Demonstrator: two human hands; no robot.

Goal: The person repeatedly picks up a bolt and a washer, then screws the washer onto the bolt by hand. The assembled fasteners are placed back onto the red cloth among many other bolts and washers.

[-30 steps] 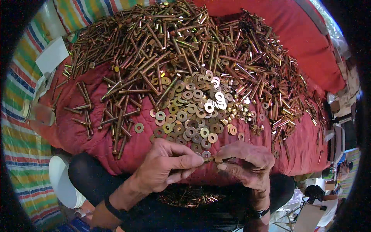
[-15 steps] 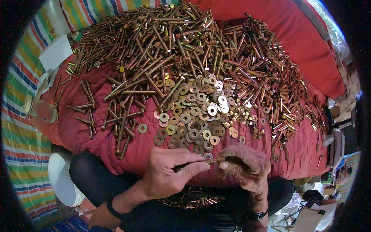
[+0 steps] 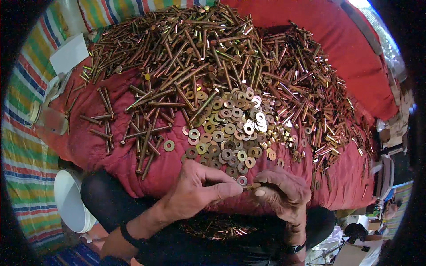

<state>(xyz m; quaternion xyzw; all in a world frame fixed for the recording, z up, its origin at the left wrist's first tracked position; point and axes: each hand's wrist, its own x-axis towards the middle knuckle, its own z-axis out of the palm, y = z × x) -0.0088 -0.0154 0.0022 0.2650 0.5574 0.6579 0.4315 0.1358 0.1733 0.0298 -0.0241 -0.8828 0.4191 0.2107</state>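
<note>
Just beyond my lap, my left hand [image 3: 193,190] and my right hand [image 3: 284,191] meet at a thin metal bolt [image 3: 248,187]. My left thumb and forefinger pinch the bolt, hiding most of its shaft. The right thumb and fingers close round its other end, and whether a nut sits there is hidden. Right behind the hands lies a pile of flat metal washers [image 3: 228,128]. Small brassy nuts [image 3: 284,133] lie at the right of the washers.
A large heap of copper-coloured bolts [image 3: 191,44] covers the far part of the red cloth [image 3: 115,173]. More loose bolts [image 3: 144,137] lie at left. A white bucket [image 3: 71,201] stands beside my left knee. Bolts [image 3: 217,230] also lie in the shadow between my legs.
The view has shifted slightly. Both hands stay together at the bolt, and less of its shaft shows between and behind my left fingers.
</note>
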